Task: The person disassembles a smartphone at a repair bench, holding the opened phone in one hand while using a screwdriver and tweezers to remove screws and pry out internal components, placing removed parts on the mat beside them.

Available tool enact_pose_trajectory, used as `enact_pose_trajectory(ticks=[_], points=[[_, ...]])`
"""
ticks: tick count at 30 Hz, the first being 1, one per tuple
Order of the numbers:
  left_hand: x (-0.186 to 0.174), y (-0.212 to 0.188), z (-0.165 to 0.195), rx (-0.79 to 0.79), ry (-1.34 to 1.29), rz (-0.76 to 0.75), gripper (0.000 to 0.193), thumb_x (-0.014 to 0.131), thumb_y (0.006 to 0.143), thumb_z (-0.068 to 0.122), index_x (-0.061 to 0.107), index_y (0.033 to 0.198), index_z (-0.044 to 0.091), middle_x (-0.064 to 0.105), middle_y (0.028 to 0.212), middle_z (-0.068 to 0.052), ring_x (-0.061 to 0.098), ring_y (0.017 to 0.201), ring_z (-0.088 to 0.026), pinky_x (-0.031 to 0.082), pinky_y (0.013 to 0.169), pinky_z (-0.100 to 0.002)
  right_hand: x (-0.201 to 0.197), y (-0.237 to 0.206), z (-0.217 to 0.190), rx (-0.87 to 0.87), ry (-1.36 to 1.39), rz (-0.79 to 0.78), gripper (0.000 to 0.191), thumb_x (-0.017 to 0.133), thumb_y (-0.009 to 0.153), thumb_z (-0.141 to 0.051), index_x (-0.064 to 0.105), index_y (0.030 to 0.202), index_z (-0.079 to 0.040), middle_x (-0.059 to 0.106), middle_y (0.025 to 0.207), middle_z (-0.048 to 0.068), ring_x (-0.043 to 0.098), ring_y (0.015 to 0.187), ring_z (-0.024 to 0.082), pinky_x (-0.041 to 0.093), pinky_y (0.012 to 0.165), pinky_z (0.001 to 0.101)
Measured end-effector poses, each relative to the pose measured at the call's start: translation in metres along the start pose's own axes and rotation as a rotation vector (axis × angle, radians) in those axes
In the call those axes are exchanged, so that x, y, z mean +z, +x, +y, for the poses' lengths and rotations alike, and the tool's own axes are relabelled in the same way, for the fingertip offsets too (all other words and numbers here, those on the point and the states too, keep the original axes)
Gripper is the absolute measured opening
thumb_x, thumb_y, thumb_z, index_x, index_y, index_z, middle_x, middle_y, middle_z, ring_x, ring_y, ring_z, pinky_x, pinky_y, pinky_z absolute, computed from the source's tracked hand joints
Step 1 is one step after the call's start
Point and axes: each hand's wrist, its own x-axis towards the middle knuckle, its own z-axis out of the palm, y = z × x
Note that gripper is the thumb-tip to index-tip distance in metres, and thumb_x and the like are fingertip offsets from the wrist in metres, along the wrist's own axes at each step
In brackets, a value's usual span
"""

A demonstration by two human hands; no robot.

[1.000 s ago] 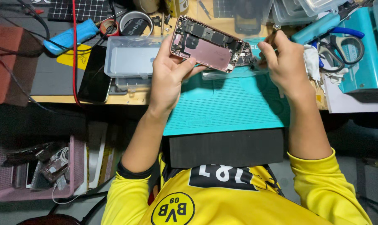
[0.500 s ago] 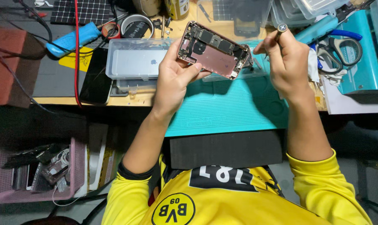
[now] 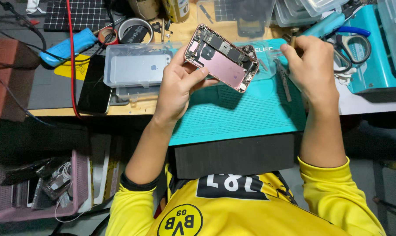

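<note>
Plainly, the opened phone body (image 3: 220,57) is a thin rounded rectangle of pinkish metal, its inside showing a smooth pink plate, a dark board strip and small silvery parts. It sits tilted in the left hand (image 3: 180,85), fingers clamped along its lower edge and thumb on the near corner, raised above the teal work mat (image 3: 246,113), whose surface is finely ribbed. The right hand (image 3: 313,65) is well to the phone's right, curled into a loose fist around a slim tool (image 3: 292,41) of which only a short tip shows above the knuckles; what kind of tool it is cannot be told. Just left of the left hand lies a clear plastic box (image 3: 139,65) with a silver phone back inside, and beside that a glossy black phone (image 3: 94,87) lies flat on the wooden bench. Scissors with blue handles (image 3: 353,41) rest right of the right hand. Lower left, a pink basket (image 3: 77,183) holds phone parts and a white cable.
</note>
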Motion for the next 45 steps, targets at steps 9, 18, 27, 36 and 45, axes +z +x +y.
enact_pose_trajectory(ticks=[9,18,27,36,45], points=[[0.000,-0.007,-0.003,-0.065,0.085,-0.048,0.051,0.058,0.098,-0.003,0.046,0.147,-0.001,0.070,0.120,-0.012,0.073,0.106,-0.022,0.066,0.092,-0.039,-0.008,-0.001,-0.035,0.125,0.577,0.096,0.020,0.070,0.117,-0.006,0.067,0.102,0.007,0.070,0.082,0.009,0.069,0.073,0.013,0.052,0.066,0.0261],[0.004,-0.011,-0.011,-0.041,0.155,-0.108,0.054,0.059,0.101,-0.005,0.044,0.153,0.002,0.068,0.126,-0.009,0.070,0.112,-0.018,0.065,0.094,-0.037,-0.023,0.003,-0.084,-0.152,0.994,0.112,0.011,0.063,0.114,-0.004,0.058,0.115,0.006,0.068,0.108,0.010,0.075,0.097,0.020,0.067,0.091,0.0339],[0.014,-0.016,-0.017,-0.054,0.155,-0.134,0.061,0.058,0.101,-0.004,0.038,0.158,0.004,0.064,0.130,-0.007,0.068,0.113,-0.016,0.065,0.090,-0.034,-0.011,-0.008,-0.113,-0.327,0.925,0.119,0.016,0.064,0.112,-0.002,0.054,0.122,0.006,0.066,0.121,0.018,0.072,0.109,0.025,0.062,0.100,0.0351],[0.022,-0.019,-0.018,-0.070,0.140,-0.149,0.061,0.059,0.101,-0.003,0.038,0.158,0.003,0.064,0.130,-0.008,0.067,0.113,-0.015,0.065,0.091,-0.033,-0.007,-0.009,-0.118,-0.292,0.826,0.112,0.020,0.059,0.114,0.009,0.047,0.129,0.007,0.068,0.122,0.020,0.072,0.114,0.024,0.062,0.102,0.0354],[0.023,-0.020,-0.018,-0.075,0.179,-0.144,0.060,0.059,0.101,-0.002,0.039,0.157,0.002,0.064,0.127,-0.007,0.068,0.111,-0.014,0.064,0.089,-0.031,-0.001,-0.013,-0.110,-0.304,0.807,0.112,0.019,0.061,0.116,0.013,0.048,0.129,0.006,0.069,0.120,0.020,0.073,0.115,0.025,0.062,0.103,0.0346]])
